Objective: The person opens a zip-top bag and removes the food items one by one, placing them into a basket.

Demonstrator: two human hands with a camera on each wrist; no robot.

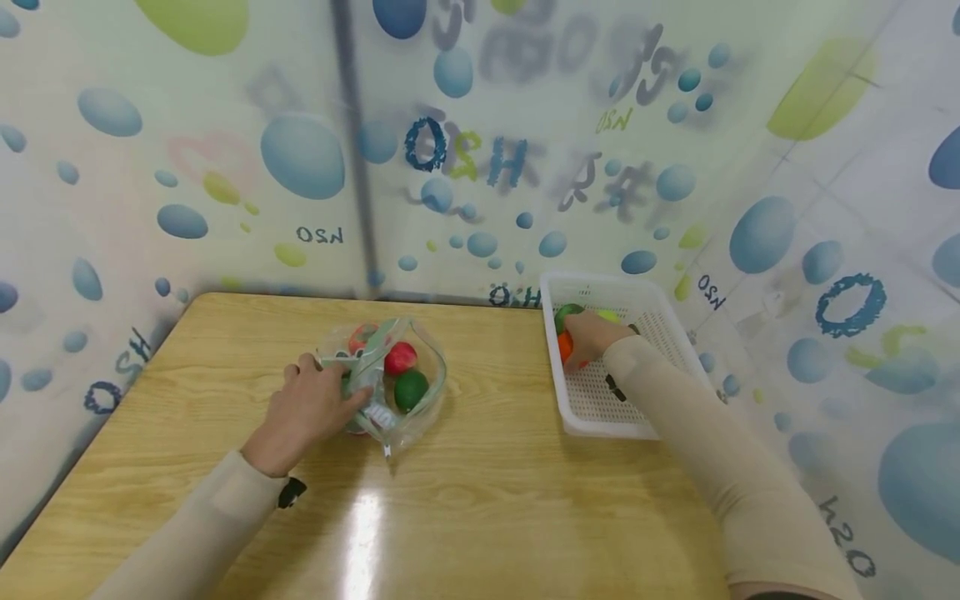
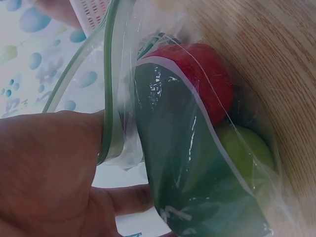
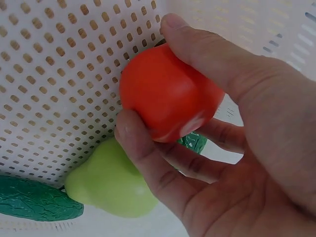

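In the white basket, my right hand point(image 1: 592, 335) holds a red tomato point(image 3: 170, 94) between thumb and fingers, close to the perforated basket wall. Just below the tomato lies a light green pear point(image 3: 111, 180), and a dark green cucumber-like piece point(image 3: 37, 198) is beside it. Over on the table, my left hand point(image 1: 306, 408) grips the rim of a clear zip bag point(image 1: 431, 400) with green edging. Inside the bag show a red fruit point(image 2: 210, 79), a light green fruit point(image 2: 247, 153) and a dark green round piece point(image 1: 411, 390). Part of the left thumb is hidden behind the bag's edge.
The white basket point(image 1: 566, 400) stands at the back right of the wooden table point(image 1: 480, 500), against the patterned curtain point(image 1: 450, 208). A side curtain point(image 1: 825, 292) rises close to the right arm. Bare table lies between the bag and the basket.
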